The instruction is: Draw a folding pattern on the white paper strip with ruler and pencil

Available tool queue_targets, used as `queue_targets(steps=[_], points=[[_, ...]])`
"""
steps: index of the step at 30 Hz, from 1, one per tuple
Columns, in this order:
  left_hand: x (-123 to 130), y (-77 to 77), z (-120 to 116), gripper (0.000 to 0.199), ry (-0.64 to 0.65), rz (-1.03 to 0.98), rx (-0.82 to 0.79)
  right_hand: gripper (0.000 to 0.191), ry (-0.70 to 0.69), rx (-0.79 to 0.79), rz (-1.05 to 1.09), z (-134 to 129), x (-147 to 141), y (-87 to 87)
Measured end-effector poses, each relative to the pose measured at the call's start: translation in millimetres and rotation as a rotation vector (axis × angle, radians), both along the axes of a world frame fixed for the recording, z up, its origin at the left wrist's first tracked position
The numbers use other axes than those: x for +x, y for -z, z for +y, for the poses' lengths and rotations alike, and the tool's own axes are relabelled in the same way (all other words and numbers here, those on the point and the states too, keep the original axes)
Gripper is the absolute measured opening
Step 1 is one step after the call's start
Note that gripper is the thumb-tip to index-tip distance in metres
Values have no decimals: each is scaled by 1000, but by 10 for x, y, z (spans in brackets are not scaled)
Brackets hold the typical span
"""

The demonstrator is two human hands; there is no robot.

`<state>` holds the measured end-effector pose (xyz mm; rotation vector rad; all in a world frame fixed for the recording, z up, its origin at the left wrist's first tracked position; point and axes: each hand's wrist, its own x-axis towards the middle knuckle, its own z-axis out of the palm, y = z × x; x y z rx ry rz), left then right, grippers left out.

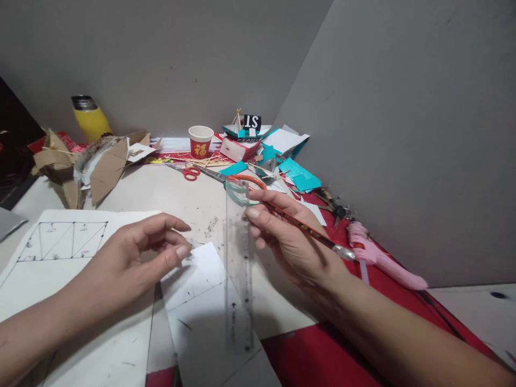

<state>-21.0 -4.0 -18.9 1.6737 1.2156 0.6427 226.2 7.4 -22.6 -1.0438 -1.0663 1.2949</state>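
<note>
We note the right hand [294,252] clamped on clear ruler [237,269] and pencil [306,230], overlapping white strip's [197,322] right edge; left hand [145,252], fingertips apart, by its top corner (tabletop [161,188] stretching to red-handled scissors [191,173]).

A clear plastic ruler [239,290] is held lengthwise over white paper [209,333] marked with thin dark lines, as a slim red-and-black pencil [300,224] slants away from the ruler's upper part, silver end lower right
</note>
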Motion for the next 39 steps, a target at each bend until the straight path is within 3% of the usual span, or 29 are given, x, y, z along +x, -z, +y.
queue_targets(steps=[4, 7, 11, 19, 24, 27, 31, 34, 39], points=[[151, -34, -171, 46, 119, -136, -332, 33, -6, -25, 88, -66, -84, 60], [232, -78, -256, 38, 233, -146, -471, 28, -65, -48, 76, -153, -139, 86], [144, -103, -199, 27, 265, -122, -507, 24, -75, -34, 58, -196, -154, 78], [5, -106, 51, 31, 70, -258, -440, 24, 22, 54, 15, -160, -130, 77], [58, -143, -13, 40, 154, -231, -510, 26, -33, 44, 11, -198, -119, 36], [16, -138, -49, 34, 211, -194, -470, 23, -44, -9, 61, -233, -137, -60], [-43, -93, -35, 22, 266, -162, -456, 13, -47, -238, 137, -218, -172, -233], [-31, -79, -14, 43, 215, -106, -430, 10, -22, -331, 104, -155, -151, -349], [-20, -74, -15, 86, 147, -119, -425, 14, 85, -149, -38, -114, 23, -423]])
